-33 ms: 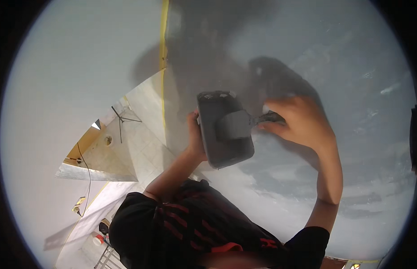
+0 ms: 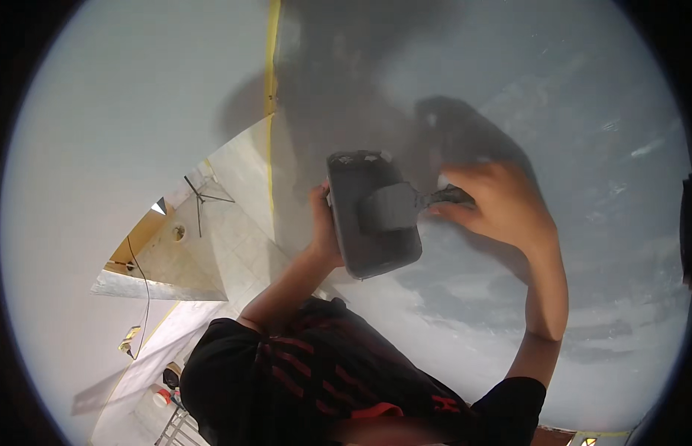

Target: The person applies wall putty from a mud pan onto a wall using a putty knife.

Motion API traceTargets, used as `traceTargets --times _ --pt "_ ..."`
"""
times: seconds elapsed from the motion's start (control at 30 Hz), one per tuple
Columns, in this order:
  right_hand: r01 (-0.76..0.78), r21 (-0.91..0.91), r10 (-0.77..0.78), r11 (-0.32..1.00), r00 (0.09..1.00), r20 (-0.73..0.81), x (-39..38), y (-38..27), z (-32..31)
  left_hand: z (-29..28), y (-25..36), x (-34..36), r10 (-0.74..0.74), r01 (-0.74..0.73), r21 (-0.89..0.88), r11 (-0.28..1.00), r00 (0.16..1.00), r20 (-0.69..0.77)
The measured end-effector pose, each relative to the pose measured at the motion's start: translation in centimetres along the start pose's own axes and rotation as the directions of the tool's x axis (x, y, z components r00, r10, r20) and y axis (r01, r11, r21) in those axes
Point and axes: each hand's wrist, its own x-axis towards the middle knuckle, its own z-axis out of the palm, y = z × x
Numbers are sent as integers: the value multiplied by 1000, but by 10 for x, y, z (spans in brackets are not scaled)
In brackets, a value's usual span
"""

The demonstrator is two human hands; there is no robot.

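Note:
My left hand (image 2: 325, 223) grips a dark grey rectangular tray (image 2: 376, 260) along its left side, in the middle of the view. My right hand (image 2: 502, 204) is closed on the handle of a wide putty knife (image 2: 385, 208), whose grey-coated blade rests over the inside of the tray. The tray's inside is smeared dark grey, with lighter crusts at the top rim. Behind both hands is a grey, patchily coated surface (image 2: 584, 126) bearing the shadows of my hands and body.
Yellow tape (image 2: 271, 67) runs along the edge of the coated surface, beside a plain pale surface (image 2: 130, 89) at left. Beyond an opening at left are a tiled floor (image 2: 246, 253), a thin-legged stand (image 2: 200, 201) and a hanging cable (image 2: 145, 297). Metal bars (image 2: 175, 427) show at lower left.

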Motion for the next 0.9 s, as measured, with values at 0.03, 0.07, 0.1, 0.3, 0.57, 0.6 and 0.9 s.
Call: traceTargets --times 0.03,0.07,0.1,0.3,0.57,0.6,0.9 --pt "-22 -12 22 1000 1000 -4 -3 3 -1 1 -3 5 -4 4 -10 1000 999 47" --pt "-27 -17 27 999 1000 3 -6 3 -2 4 -5 5 -7 8 -18 1000 999 51" --pt "-34 -17 34 999 999 -9 -8 3 -2 9 -6 5 -29 29 -19 999 1000 4" --pt "-130 -9 130 991 990 -56 -28 13 -18 -15 -8 14 -98 132 -199 971 981 169" --pt "-181 43 186 983 970 -159 -50 25 -35 -8 -6 16 -1 27 -205 978 992 124" --pt "-211 50 215 976 970 -111 -52 27 -38 -6 -4 15 19 -1 -186 983 995 97" --pt "-331 118 342 936 936 -81 -48 17 -69 -22 5 12 86 -79 -116 990 995 58"
